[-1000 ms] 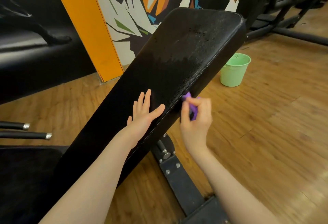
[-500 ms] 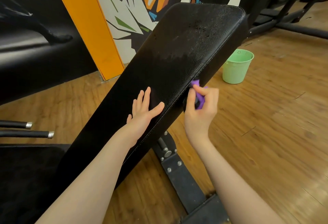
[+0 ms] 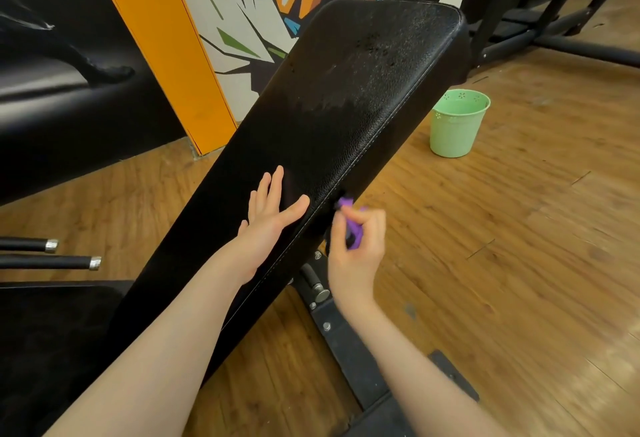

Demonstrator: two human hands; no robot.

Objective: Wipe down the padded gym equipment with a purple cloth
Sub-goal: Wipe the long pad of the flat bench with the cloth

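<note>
The inclined black pad [image 3: 346, 118] shows its upper face still spotted, left hand [image 3: 268, 225] flat and open upon it, while the right hand [image 3: 356, 246], grip closed around the purple cloth [image 3: 351, 228], has slid back down the pad's side edge, so wiping continues.

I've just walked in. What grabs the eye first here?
A big black padded bench back slants up through the middle. The left hand lies flat on it, while the right hand presses a purple cloth against its right edge. A mint-green bucket sits on the wooden floor to the right, with a bright mural behind.
</note>
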